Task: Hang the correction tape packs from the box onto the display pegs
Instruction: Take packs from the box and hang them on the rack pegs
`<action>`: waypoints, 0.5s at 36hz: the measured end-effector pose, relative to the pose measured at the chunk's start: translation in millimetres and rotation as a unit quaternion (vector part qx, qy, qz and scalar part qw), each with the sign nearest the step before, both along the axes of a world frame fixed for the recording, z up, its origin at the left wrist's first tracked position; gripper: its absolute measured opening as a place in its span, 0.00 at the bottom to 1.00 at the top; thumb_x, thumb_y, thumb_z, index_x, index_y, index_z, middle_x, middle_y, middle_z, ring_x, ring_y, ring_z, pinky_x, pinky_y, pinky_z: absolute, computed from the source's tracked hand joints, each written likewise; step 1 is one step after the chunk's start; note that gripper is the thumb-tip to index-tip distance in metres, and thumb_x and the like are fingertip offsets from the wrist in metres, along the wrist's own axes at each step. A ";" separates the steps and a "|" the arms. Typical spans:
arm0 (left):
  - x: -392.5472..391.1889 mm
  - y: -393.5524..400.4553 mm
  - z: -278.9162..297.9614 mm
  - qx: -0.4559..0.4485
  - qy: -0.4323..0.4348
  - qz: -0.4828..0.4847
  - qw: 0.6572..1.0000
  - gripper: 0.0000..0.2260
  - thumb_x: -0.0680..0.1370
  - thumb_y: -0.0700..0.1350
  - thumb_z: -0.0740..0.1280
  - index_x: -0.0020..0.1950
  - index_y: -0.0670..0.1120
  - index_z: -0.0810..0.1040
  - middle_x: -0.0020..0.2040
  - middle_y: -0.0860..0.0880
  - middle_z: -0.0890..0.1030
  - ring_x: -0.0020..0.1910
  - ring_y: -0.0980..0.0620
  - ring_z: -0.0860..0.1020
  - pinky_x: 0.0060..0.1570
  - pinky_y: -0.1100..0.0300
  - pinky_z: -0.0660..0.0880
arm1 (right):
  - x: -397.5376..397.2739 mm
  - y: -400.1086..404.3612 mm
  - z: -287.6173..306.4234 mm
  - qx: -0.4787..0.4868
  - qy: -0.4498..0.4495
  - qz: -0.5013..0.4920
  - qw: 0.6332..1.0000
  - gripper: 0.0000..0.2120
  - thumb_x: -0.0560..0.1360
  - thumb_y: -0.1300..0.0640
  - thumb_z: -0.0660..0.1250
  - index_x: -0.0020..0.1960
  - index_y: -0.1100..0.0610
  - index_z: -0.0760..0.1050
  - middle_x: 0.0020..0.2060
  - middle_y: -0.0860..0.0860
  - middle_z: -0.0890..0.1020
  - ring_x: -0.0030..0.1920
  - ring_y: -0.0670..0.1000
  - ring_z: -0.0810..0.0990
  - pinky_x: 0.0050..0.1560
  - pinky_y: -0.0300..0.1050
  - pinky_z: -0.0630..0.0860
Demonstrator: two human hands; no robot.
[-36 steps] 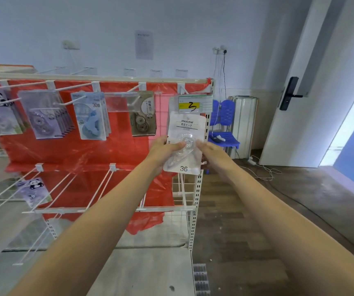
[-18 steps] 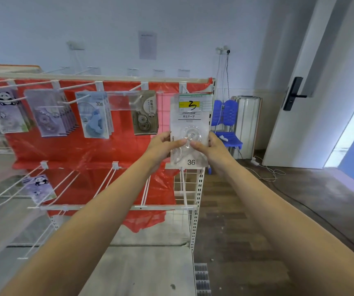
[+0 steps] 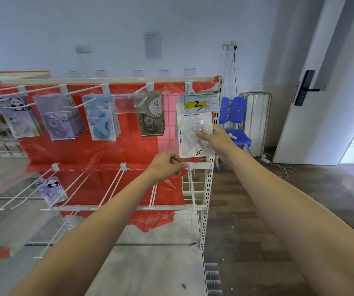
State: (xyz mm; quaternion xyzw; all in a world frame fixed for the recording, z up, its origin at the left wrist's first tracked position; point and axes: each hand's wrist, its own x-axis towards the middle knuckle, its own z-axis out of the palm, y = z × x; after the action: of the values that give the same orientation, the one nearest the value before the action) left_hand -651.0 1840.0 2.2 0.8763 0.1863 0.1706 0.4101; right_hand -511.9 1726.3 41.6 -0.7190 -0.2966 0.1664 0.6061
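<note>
Since half a second ago the left hand (image 3: 165, 165) has let go and dropped with fingers loosely curled on nothing, while the right hand (image 3: 215, 138) pinches the white-backed clear-blister correction tape pack (image 3: 194, 135), now seemingly on the rightmost top white peg (image 3: 190, 89), so this hanging seems almost done.

Clear pack (image 3: 195, 135) reads "36"; blue pack (image 3: 102, 117) "30m".

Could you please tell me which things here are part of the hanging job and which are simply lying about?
Job:
- white pack, held by right hand
- left hand, below the pack
- top pegs with hung packs
- lower pegs

Lying about:
- blue chair
- door
- floor cable
</note>
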 end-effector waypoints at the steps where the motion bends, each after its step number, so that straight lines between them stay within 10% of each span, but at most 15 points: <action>1: -2.1 2.1 -2.1 0.053 0.015 -0.002 0.998 0.10 0.75 0.47 0.72 0.49 0.41 0.79 0.39 0.50 0.81 0.37 0.56 0.78 0.39 0.68 0.74 | 4.8 5.2 -1.5 -0.009 -0.013 -0.005 1.000 0.23 0.73 0.48 0.71 0.63 0.59 0.71 0.57 0.53 0.79 0.57 0.54 0.78 0.62 0.58 0.74; 13: -29.8 7.7 -19.7 0.352 0.171 -0.009 0.920 0.17 0.79 0.51 0.65 0.64 0.46 0.72 0.61 0.47 0.75 0.57 0.47 0.76 0.54 0.54 0.74 | 16.0 49.7 -1.3 -0.066 -0.050 -0.087 0.993 0.30 0.80 0.54 0.63 0.74 0.65 0.55 0.69 0.62 0.68 0.68 0.60 0.69 0.63 0.47 0.67; 18: -51.4 6.7 -35.1 0.370 0.218 0.029 0.903 0.18 0.79 0.51 0.63 0.67 0.45 0.69 0.63 0.45 0.73 0.61 0.43 0.74 0.58 0.50 0.71 | -1.8 48.3 -28.9 -0.136 -0.096 -0.086 0.982 0.19 0.82 0.56 0.57 0.68 0.66 0.64 0.48 0.56 0.72 0.62 0.61 0.74 0.56 0.50 0.70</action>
State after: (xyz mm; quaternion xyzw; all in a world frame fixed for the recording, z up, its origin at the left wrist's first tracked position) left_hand -702.4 1846.7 -32.9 0.9746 0.2196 0.0436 0.0003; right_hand -513.6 1774.6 12.7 -0.8302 -0.2652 0.0832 0.4832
